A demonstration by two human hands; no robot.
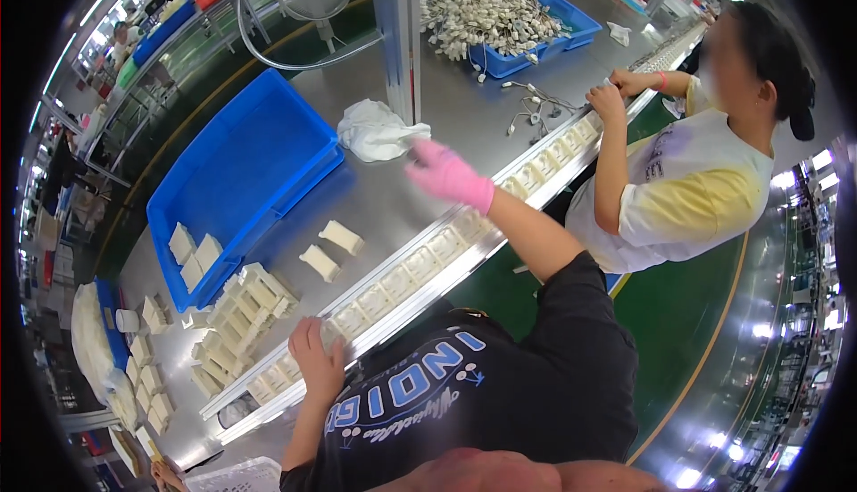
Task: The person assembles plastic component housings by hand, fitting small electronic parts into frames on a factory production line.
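Note:
My left hand [318, 355], bare, rests at the near end of a metal-railed track, its fingers stretched over a row of cream plastic housings [373, 300]. It grips nothing that I can see. My right hand [449, 176], in a pink glove with bare fingertips, reaches over the steel table beyond the track. Its fingers are apart and slightly blurred. They are close to a crumpled white cloth or bag [379, 130]; whether they touch its edge I cannot tell. Two loose cream housings [341, 237] lie on the table between my hands.
A large blue tray [241, 170] holds a few cream blocks; more housings [239, 318] stand stacked beside it. A metal post [395, 37] rises beyond my right hand. Farther right are a heap of wired white parts [491, 14], another blue tray [580, 26] and a co-worker [687, 166] handling parts.

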